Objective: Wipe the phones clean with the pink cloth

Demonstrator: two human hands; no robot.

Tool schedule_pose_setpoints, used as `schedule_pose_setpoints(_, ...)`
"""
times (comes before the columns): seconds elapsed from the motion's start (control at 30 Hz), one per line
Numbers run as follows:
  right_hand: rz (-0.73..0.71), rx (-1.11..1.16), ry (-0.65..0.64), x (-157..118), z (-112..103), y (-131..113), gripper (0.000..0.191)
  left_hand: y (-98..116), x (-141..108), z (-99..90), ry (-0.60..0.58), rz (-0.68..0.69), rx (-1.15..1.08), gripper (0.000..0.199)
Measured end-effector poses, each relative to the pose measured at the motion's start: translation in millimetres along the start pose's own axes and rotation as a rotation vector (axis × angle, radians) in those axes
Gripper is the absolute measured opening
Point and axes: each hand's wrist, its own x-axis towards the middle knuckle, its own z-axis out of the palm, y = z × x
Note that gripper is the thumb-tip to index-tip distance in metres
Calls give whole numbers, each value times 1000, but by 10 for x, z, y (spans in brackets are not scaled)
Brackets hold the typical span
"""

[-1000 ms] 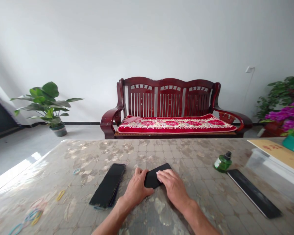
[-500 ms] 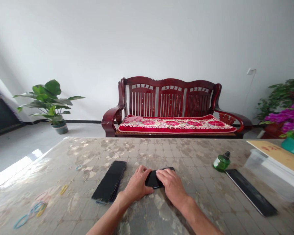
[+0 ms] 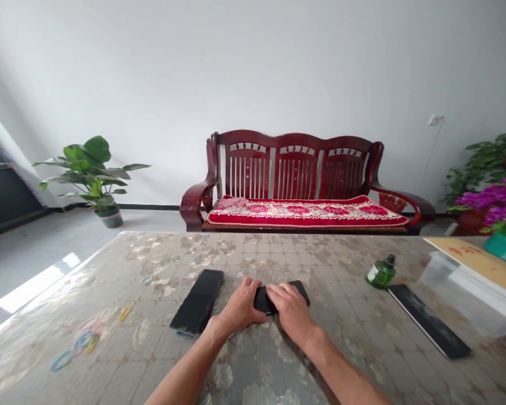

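At the frame's lower centre, a black phone (image 3: 262, 300) is held at its left end between the thumb and fingers of the left hand (image 3: 242, 304). Its top is partly covered by the right hand (image 3: 293, 308), fingers close together; whether they grip cannot be told.

Pale wall (image 3: 253, 67); dark-red wooden bench (image 3: 296, 163) before it; grey floor (image 3: 46, 236), bright light patch (image 3: 36, 287).

Bright daylight comes from the left, burning out a patch of floor (image 3: 57, 250) at lower left and laying glare across the tablecloth (image 3: 333, 259) there. A shadow runs beside the right forearm (image 3: 341, 365); the frame's outer edges look stretched and soft.
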Motion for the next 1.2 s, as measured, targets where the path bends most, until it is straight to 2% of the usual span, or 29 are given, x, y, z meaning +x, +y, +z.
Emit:
schedule_pose_setpoints(0.1,5,13,38,-70,23,89,35,-3,-15,-3,16,-13,-5,74)
schedule_pose_setpoints(0.3,135,-31,132,-244,28,338,40,-28,-40,4,25,-25,-29,68)
schedule_pose_setpoints(0.67,151,-5,144,-265,12,272,40,-48,-61,39,32,-19,-82,65)
schedule_pose_setpoints(1.03,53,109,120,-187,-8,77,35,-87,-85,67,78,32,-106,64)
schedule_pose_setpoints(1.2,100,63,134,-169,7,161,33,-101,-89,64,78,37,-101,66)
